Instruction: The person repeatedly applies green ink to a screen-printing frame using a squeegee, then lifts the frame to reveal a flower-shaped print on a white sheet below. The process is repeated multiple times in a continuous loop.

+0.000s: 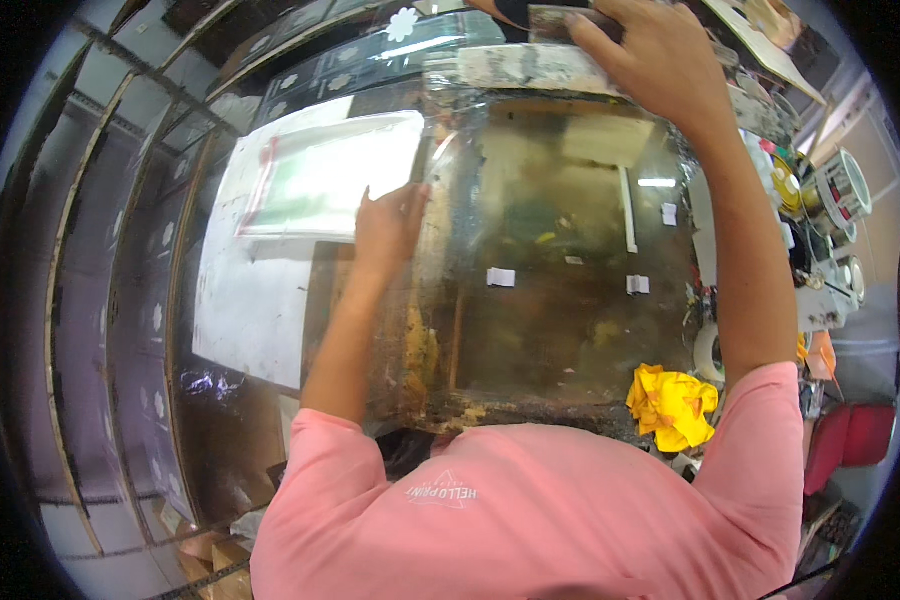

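Note:
My left hand [390, 225] lies at the right edge of a bright white framed panel [320, 180] with a pale green middle, its fingers partly bent and apart. Nothing shows in its grasp. Stretched to the far side, my right hand [660, 55] has its thumb along a dark grey flat piece [560, 22]; its other fingers are partly cut off by the picture's top edge. Just below that hand runs a paint-stained pale bar [530, 68]. Between my arms spreads a glossy, stained brown tabletop [530, 340].
A crumpled yellow cloth [673, 408] lies near my right elbow. Small white pieces [501, 277] and a thin white strip [629, 210] rest on the tabletop. Slatted racks [120, 250] stand left. Tubs [836, 188] and a red chair [850, 445] are right.

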